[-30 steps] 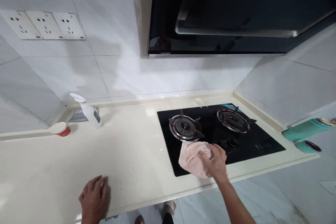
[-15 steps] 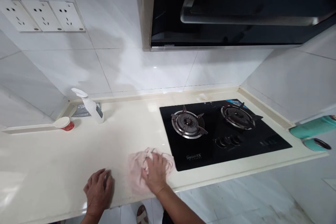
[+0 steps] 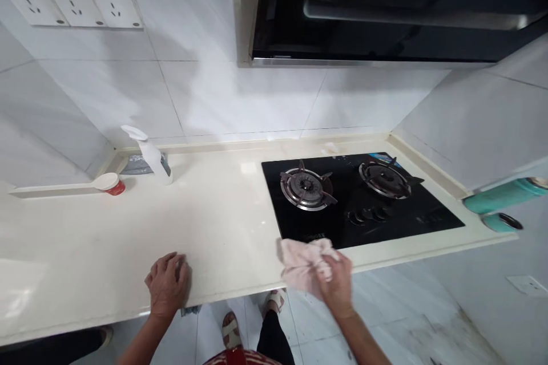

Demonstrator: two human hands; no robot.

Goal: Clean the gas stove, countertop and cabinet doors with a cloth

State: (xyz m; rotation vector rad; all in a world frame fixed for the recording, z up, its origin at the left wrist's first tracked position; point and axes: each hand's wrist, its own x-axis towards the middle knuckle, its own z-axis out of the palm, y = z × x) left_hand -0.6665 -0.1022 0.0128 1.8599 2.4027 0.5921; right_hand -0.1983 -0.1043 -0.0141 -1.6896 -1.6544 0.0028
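Observation:
Bunched in my right hand [image 3: 338, 285] is a pale pink cloth [image 3: 302, 262]. The fingers are closed on it, and its loose part spreads leftward over the counter's front edge, by the near left corner of the black gas hob [image 3: 317, 222]. My left hand [image 3: 168, 285] rests on the cream countertop [image 3: 214, 228] near the front edge, fingers loosely bent and slightly apart, holding nothing. Farther back on the left stand a white spray bottle [image 3: 152, 157] and a red-and-white paper cup [image 3: 112, 184].
A dark range hood [image 3: 377, 28] hangs above the hob's two burners. Green cylindrical containers [image 3: 500, 199] are at the counter's right end. A flat silvery packet [image 3: 137, 165] lies behind the bottle. Another person's dark-clothed leg [image 3: 55, 345] shows at lower left.
My right hand has moved right and toward me with the cloth, from the countertop left of the hob to its front edge. My left hand stays resting on the counter.

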